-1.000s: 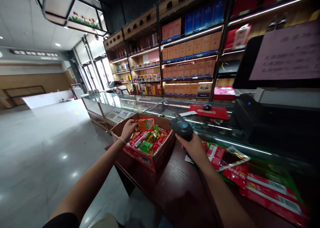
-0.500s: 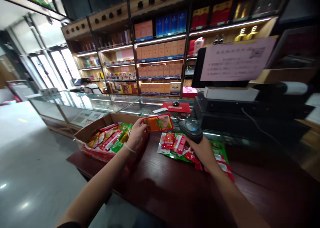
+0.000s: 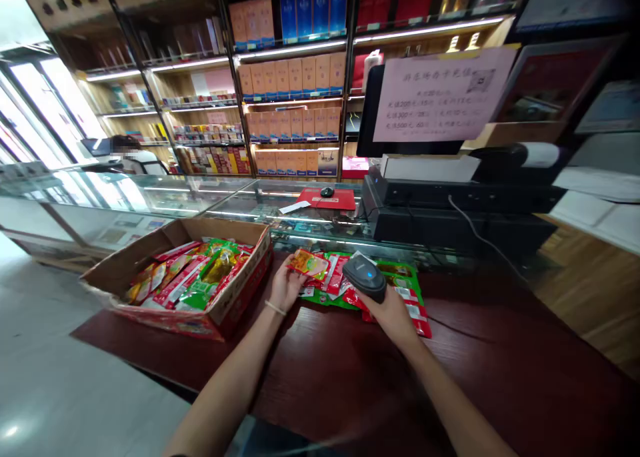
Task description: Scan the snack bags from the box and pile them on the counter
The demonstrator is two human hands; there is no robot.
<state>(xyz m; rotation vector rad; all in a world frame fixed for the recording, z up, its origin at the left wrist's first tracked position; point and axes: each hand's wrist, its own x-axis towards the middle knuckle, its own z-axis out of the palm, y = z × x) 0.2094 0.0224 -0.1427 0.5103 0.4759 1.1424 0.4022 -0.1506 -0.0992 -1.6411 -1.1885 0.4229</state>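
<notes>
A red and orange snack packet (image 3: 311,264) is pinched at its left end by my left hand (image 3: 287,285), just over the left side of the packets on the counter. My right hand (image 3: 393,313) is wrapped round the handle of a black barcode scanner (image 3: 365,276), its head tilted to the left. Under and beside the scanner lie several red and green snack packets (image 3: 407,287), partly hidden by my right hand. To the left, an open cardboard box (image 3: 227,310) holds many more packets (image 3: 187,273) in red, green and yellow.
A dark wooden counter (image 3: 320,363) carries the box and packets. Behind it are a glass display case (image 3: 225,200), a mouse (image 3: 327,192) on a red mat, and a monitor with a pink paper sign (image 3: 440,97). A person (image 3: 133,155) sits at the far left.
My left hand has lowered its packet from above the counter onto the left side of the laid-out packets. The scanner stays in my right hand. The view has turned, showing the box more fully.
</notes>
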